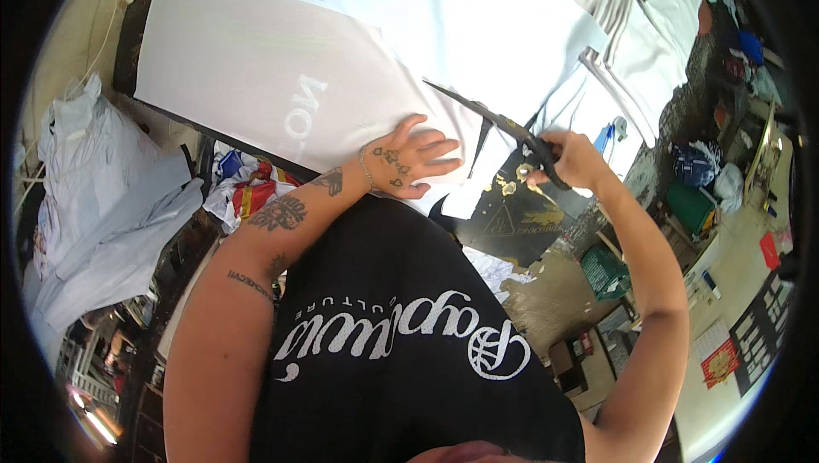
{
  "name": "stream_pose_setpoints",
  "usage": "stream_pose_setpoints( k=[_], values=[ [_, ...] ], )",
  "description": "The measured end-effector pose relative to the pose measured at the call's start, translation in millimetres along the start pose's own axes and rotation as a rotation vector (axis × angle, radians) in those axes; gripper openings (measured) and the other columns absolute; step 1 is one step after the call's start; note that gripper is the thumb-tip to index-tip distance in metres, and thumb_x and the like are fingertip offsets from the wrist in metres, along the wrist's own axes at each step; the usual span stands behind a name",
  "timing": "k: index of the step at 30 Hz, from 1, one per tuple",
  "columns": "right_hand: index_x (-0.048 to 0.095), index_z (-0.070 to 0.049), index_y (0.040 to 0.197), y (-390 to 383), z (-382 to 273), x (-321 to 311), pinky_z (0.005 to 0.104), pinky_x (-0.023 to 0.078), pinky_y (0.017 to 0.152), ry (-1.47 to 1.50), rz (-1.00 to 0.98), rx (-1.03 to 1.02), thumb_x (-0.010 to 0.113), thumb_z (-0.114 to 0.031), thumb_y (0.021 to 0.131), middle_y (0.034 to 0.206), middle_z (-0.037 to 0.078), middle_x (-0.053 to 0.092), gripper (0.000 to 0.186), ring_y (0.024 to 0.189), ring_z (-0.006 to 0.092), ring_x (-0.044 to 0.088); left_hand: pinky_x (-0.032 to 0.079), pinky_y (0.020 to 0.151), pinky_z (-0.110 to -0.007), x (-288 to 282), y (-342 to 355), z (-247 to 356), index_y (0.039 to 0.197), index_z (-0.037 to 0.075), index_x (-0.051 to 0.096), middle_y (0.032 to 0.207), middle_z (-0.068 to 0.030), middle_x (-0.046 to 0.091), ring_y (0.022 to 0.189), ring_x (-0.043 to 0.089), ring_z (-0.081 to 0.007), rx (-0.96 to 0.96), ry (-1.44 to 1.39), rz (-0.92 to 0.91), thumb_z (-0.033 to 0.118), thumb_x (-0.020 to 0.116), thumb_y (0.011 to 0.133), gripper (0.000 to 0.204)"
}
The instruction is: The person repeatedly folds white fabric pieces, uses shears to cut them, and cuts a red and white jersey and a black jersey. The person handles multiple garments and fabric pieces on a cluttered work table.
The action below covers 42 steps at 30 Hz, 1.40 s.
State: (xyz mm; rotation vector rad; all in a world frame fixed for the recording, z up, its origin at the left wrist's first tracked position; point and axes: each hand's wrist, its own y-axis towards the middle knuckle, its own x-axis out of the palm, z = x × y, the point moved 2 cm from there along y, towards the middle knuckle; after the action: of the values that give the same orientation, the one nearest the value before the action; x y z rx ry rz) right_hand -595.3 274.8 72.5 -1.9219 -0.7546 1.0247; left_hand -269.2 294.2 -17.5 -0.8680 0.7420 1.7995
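A large sheet of white fabric (281, 62) lies spread over a table. My left hand (415, 158) presses flat on its near edge, fingers spread. My right hand (570, 160) grips the handles of long black scissors (499, 122), whose blades point up and left into the white fabric, a cut edge running beside them. Under the fabric's edge shows a dark table surface (512, 215) with yellowish marks.
A heap of pale grey cloth (102, 198) sits at the left. Colourful scraps (247, 186) lie below the table edge. More white pieces (648, 28) lie at the upper right. Boxes, a green crate (606, 271) and clutter cover the floor at right.
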Motion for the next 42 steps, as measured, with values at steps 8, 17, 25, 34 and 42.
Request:
stream_pose_setpoints(
  k=[8,17,25,34,42],
  values=[
    [0.074,0.001,0.11,-2.9,-47.9,26.0,0.0373,0.051,0.066,0.136,-0.012,0.063,0.098,-0.046,0.06,0.071,0.01,0.07,0.073,0.067,0.0234,0.067,0.029,0.112,-0.058,4.0,-4.9,-0.1,0.142,0.024,0.057,0.149,-0.0044,0.051,0.131,0.047,-0.0207,0.012,0.025,-0.027,0.041,0.069,0.078,0.067],
    [0.071,0.0,0.119,4.5,-82.7,67.6,0.0375,0.056,0.079,0.318,0.076,0.105,0.098,-0.044,0.063,0.088,0.017,0.076,0.077,0.084,0.0272,0.074,0.037,0.112,-0.051,-31.6,-14.3,-19.6,0.128,0.01,0.066,0.142,-0.0114,0.058,0.13,0.052,-0.0273,0.06,-0.379,0.047,0.023,0.071,0.078,0.052],
    [0.072,0.003,0.114,19.3,-134.7,79.4,0.0339,0.054,0.071,0.454,0.165,0.004,0.098,-0.045,0.064,0.08,0.012,0.073,0.074,0.072,0.0183,0.067,0.038,0.111,-0.046,-87.9,-106.6,-87.1,0.13,0.014,0.068,0.141,-0.0064,0.059,0.129,0.053,-0.0227,-0.021,-0.127,-0.013,0.024,0.072,0.076,0.055],
    [0.074,-0.001,0.121,50.6,-153.7,44.9,0.0327,0.053,0.069,0.323,0.134,0.095,0.098,-0.046,0.062,0.084,0.01,0.075,0.078,0.073,0.0177,0.069,0.039,0.111,-0.048,-98.8,-109.4,-97.3,0.133,0.013,0.066,0.145,-0.0105,0.057,0.131,0.053,-0.0271,0.037,-0.366,-0.027,0.021,0.071,0.074,0.06],
    [0.067,0.001,0.121,50.0,-162.7,-59.1,0.0356,0.054,0.08,0.002,-0.06,0.107,0.098,-0.041,0.064,0.092,0.012,0.076,0.077,0.082,0.0246,0.071,0.035,0.115,-0.054,-201.3,-262.0,-193.9,0.137,0.004,0.061,0.143,-0.0207,0.054,0.134,0.049,-0.0402,-0.595,0.231,0.432,0.01,0.065,0.088,0.049]
  ],
)
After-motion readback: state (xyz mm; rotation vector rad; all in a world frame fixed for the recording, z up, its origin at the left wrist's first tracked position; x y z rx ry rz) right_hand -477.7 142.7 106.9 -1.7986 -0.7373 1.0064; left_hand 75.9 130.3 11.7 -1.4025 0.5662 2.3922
